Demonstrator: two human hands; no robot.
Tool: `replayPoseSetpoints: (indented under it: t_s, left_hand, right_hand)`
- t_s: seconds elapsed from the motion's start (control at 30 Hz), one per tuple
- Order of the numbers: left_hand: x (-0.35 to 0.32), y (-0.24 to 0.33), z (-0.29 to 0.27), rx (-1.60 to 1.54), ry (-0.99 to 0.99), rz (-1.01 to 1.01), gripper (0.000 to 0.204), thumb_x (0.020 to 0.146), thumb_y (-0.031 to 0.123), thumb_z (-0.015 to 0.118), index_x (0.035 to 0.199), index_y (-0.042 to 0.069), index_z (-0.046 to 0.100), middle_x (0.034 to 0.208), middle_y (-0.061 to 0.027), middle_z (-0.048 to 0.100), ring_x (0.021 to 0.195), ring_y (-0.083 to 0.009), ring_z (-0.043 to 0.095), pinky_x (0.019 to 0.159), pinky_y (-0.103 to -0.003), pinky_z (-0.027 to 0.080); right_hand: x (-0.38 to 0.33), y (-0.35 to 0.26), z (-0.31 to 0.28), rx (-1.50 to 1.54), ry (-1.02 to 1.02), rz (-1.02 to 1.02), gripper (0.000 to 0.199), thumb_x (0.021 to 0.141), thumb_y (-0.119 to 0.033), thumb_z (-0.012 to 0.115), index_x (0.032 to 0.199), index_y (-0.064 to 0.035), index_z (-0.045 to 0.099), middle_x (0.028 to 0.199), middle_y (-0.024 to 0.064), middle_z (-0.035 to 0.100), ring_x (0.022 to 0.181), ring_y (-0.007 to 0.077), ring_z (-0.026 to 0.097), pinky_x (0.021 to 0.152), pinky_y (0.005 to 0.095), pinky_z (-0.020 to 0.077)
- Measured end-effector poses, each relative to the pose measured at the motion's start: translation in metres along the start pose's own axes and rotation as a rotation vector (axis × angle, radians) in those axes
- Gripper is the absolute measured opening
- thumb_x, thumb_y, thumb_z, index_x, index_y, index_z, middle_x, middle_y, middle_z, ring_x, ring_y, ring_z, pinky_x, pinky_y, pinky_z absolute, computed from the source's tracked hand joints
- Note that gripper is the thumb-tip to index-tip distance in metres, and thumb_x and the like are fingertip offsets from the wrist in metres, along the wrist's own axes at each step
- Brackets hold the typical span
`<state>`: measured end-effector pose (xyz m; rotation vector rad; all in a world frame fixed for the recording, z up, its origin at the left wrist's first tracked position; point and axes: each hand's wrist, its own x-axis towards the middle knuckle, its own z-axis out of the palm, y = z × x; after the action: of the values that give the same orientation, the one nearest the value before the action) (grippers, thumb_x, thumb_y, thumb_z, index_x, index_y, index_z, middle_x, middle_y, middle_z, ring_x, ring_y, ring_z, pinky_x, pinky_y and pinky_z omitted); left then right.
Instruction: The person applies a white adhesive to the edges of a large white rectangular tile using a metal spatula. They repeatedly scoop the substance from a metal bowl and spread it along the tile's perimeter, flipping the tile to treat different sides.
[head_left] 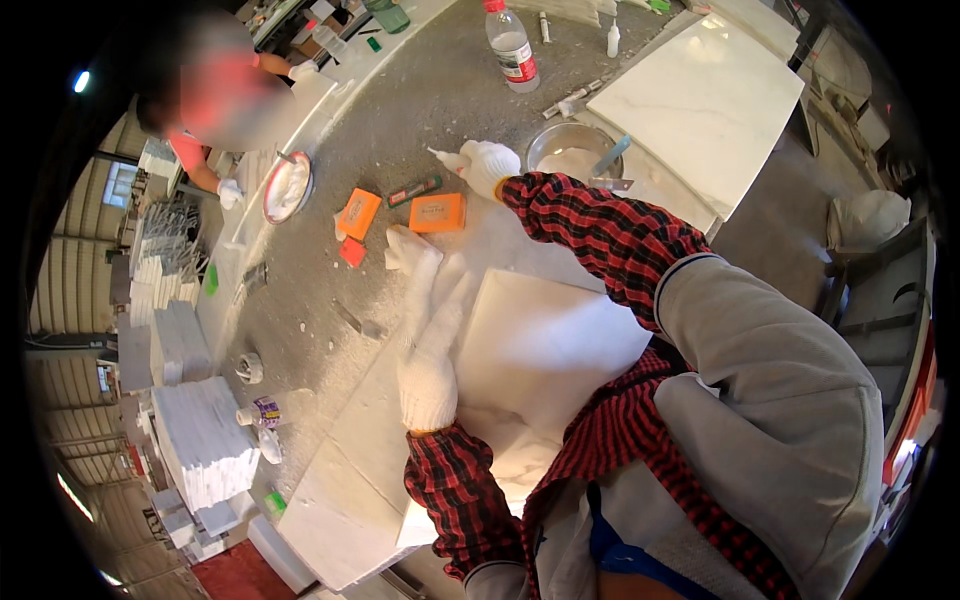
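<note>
Along the left side of a pale, square-cornered slab [555, 345], just in front of the person's body, lies the left hand [428, 370] in a white knitted glove, its long fingers parted and pointing away from the wearer. Another white slab [335, 490] reaches out to the lower left, its surface dusted with pale powder. The right hand [490, 168], also in a white glove, is farther out over the grey desk [400, 110], near a steel bowl [573, 148] of whitish material. Something slim and white juts leftward from it; whether that is a held thing or a finger, I cannot tell, nor how far the hand is closed.

Between and beyond the two hands are an orange box [437, 212], a dark green tube [414, 190] just behind it, a second orange box [359, 214] and a small red piece [351, 252]. A scraper [360, 322] lies to the left of the left hand. A blue-handled spatula [610, 157] leans in the steel bowl, and a large glossy white slab [705, 105] with faint veining lies to its right. Farther off stands a red-capped plastic bottle [512, 55], with a small white squeeze bottle [613, 42] to its right. Across the desk, a co-worker's gloved hand [230, 192] is near a red-rimmed bowl [289, 188] of white paste.
</note>
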<state>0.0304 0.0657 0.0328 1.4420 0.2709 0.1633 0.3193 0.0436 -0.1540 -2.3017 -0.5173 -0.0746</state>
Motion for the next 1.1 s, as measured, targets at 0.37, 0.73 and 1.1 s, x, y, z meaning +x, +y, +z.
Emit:
replayPoseSetpoints:
  t_s: [0.37, 0.73, 1.1]
  left_hand:
    - [0.000, 0.003, 0.005, 0.012, -0.022, -0.002, 0.061, 0.098, 0.015, 0.050, 0.153, -0.004, 0.031, 0.151, -0.0216, 0.041, 0.141, -0.0298, 0.042, 0.118, -0.037, 0.028]
    - [-0.008, 0.000, 0.009, -0.061, 0.007, -0.018, 0.064, 0.098, 0.016, 0.053, 0.154, -0.003, 0.029, 0.151, -0.0201, 0.043, 0.142, -0.0265, 0.040, 0.118, -0.037, 0.028]
    - [0.000, -0.002, 0.004, 0.129, -0.051, 0.016, 0.064, 0.097, 0.018, 0.051, 0.153, -0.004, 0.032, 0.152, -0.0182, 0.044, 0.143, -0.0244, 0.037, 0.119, -0.036, 0.022]
  right_hand:
    - [-0.012, -0.013, -0.025, -0.155, -0.090, 0.082, 0.034, 0.091, -0.038, 0.061, 0.104, -0.0078, 0.069, 0.107, 0.0246, 0.068, 0.099, 0.0410, 0.067, 0.086, 0.0485, 0.0532]
    - [-0.080, 0.006, -0.151, 0.213, 0.081, -0.088, 0.059, 0.082, -0.040, 0.070, 0.132, -0.0099, 0.059, 0.119, 0.0198, 0.065, 0.108, 0.0356, 0.064, 0.093, 0.0435, 0.0513]
    - [-0.162, 0.058, -0.230, -0.097, -0.084, 0.216, 0.036, 0.091, -0.046, 0.057, 0.116, -0.0223, 0.067, 0.097, 0.0131, 0.071, 0.092, 0.0340, 0.068, 0.080, 0.0449, 0.0519]
